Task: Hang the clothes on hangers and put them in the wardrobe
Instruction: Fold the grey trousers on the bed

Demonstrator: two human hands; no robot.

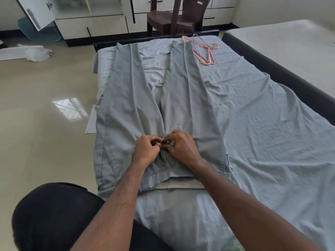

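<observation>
Room: head view; a bedroom with a glossy tiled floor, a dark chair and white cabinets along the far wall.
Surface: a bed covered by a crumpled blue-grey sheet; a second mattress stands just beside it to the right.
Task's thing: a pair of grey-blue trousers lies flat on the bed, waistband toward the person, both legs stretched away toward the foot of the bed.
Long axis: runs straight away from the person, roughly along the bed's length, with the legs splayed slightly apart.
Left hand: fingers curled, pinching the fly area of the trousers at a small metal fastener.
Right hand: fingers curled, pinching the facing flap at the same spot; the two hands touch at the fingertips.
Step in hand: likely closing the hook or zip before hanging.
Hangers: a small pile of pink, cream and wire ones at the far right end of the bed, just beside the right trouser hem, well apart from both hands.
Deciding relation: the hangers lie ahead and to the right, so the right hand is the nearer for a reach.
Containers: a wardrobe with its door swung open at far left; what its compartments hold cannot be made out.
</observation>
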